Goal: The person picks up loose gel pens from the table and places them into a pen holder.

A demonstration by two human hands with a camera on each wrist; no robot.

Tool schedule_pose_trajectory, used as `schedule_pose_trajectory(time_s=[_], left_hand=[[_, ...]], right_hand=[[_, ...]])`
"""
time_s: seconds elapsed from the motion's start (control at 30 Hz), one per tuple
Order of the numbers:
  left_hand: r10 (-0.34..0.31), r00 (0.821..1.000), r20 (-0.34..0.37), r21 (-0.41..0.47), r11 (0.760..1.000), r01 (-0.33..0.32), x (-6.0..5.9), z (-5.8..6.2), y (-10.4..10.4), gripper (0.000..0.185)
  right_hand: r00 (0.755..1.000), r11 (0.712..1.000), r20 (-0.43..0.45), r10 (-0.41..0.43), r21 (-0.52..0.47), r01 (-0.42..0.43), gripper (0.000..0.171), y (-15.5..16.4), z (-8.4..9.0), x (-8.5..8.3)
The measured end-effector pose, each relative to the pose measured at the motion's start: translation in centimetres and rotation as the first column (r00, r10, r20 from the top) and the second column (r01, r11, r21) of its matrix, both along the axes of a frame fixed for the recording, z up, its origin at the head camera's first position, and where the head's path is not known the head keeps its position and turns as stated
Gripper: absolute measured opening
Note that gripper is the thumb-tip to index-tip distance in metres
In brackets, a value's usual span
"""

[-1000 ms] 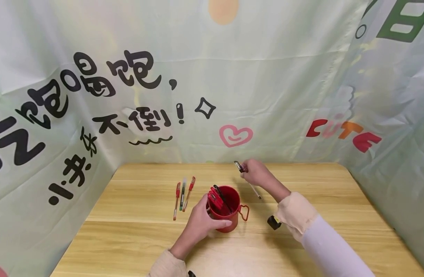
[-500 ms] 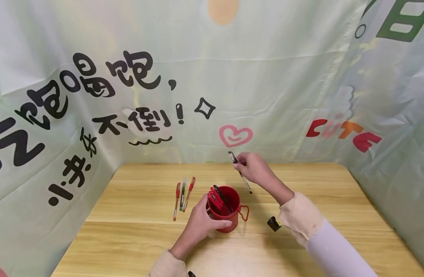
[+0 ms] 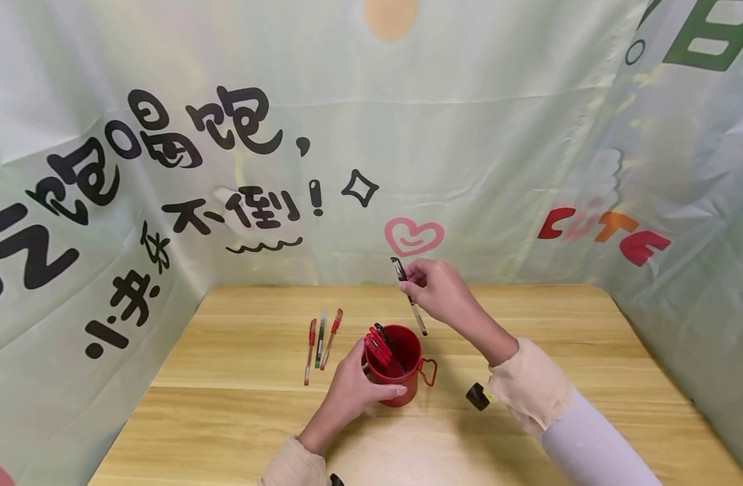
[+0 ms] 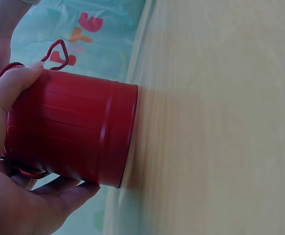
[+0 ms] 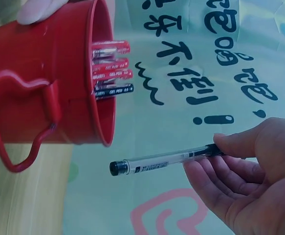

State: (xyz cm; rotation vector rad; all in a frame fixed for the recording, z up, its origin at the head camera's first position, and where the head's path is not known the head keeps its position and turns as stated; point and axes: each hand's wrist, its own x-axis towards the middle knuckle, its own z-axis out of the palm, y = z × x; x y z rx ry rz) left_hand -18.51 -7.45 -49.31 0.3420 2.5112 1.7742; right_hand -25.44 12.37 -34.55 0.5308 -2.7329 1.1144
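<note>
A red metal cup stands upright on the table, its wire handle on the right side. My left hand grips it, thumb across the near side and fingers around the left; the left wrist view shows the cup held low down to its base. Several red pens and a black gel pen lean inside, tops at the rim. Behind and above the cup, my right hand pinches a clear-barrelled black gel pen near its cap, the other end slanting down, apart from the cup.
Left of the cup lie two red pens and a green-ended pen. A small black object with some yellow sits near my right sleeve. Printed cloth surrounds the wooden table.
My right hand has moved left and slightly up with the gel pen, which now hangs closer behind the cup and more steeply. My left hand and the cup have stayed in place.
</note>
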Motion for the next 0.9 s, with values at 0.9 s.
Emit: schedule_pose_trajectory(time_s=[0.9], left_hand=[[-0.008,1.000,-0.004,-0.008,1.000,0.008,-0.1,0.0,0.0,0.091]], right_hand=[[0.997,0.994,0.036,0.064,-0.087,-0.061,0.010,-1.4,-1.7,2.1]])
